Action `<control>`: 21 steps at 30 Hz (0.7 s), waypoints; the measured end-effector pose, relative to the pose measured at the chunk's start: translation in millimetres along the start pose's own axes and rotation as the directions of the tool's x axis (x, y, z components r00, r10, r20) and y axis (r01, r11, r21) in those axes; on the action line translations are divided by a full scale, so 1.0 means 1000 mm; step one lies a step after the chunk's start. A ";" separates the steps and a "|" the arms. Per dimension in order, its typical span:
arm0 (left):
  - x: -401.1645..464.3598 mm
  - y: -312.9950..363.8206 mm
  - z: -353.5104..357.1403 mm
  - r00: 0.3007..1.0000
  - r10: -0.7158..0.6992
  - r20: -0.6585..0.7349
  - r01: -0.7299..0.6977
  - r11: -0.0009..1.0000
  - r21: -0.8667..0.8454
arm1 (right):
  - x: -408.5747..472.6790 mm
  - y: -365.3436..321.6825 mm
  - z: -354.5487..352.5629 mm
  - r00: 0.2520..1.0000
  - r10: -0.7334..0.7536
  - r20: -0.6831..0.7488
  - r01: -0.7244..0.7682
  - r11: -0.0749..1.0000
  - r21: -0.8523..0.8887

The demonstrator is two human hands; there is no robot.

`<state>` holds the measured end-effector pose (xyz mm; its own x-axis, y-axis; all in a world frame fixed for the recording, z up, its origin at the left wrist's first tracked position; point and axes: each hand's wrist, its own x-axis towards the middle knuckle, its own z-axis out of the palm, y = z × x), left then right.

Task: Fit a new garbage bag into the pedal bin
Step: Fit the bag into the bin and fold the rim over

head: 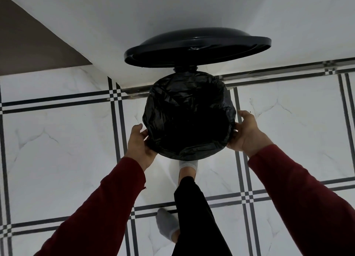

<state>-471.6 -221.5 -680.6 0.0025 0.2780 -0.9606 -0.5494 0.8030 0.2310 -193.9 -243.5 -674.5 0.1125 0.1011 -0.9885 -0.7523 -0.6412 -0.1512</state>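
White marbled floor tiles with black lines carry the pedal bin — lid up, black garbage bag over its rim. Left hand and right hand grip the bag's sides — socked foot near its base.

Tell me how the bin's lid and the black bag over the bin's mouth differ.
The lid is smooth, rigid and glossy; the bag is thin, creased and crinkled. The lid stands raised behind the bin, untouched, while the bag is stretched over the rim with the left hand and right hand gripping its edge at either side. The lid shows a flat round disc; the bag sinks into a dark hollow. Both are black and roughly round.
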 end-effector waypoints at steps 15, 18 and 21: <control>0.001 -0.010 -0.009 0.998 0.057 -0.019 -0.059 0.990 -0.125 | 0.002 0.033 -0.013 0.993 -0.111 -0.050 0.115 0.988 0.103; -0.007 -0.011 -0.015 0.999 0.032 -0.015 -0.032 0.999 -0.007 | -0.007 0.039 -0.020 0.989 -0.123 -0.086 0.125 0.992 0.015; -0.017 -0.016 -0.021 1.000 0.001 0.016 -0.002 0.999 0.052 | -0.015 0.050 -0.025 0.981 -0.162 -0.108 0.158 0.986 -0.049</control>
<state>-480.2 -250.1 -670.9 0.0150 0.2874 -0.9577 -0.5050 0.8289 0.2408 -216.7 -296.0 -667.3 0.3025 0.1213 -0.9454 -0.6923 -0.6539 -0.3054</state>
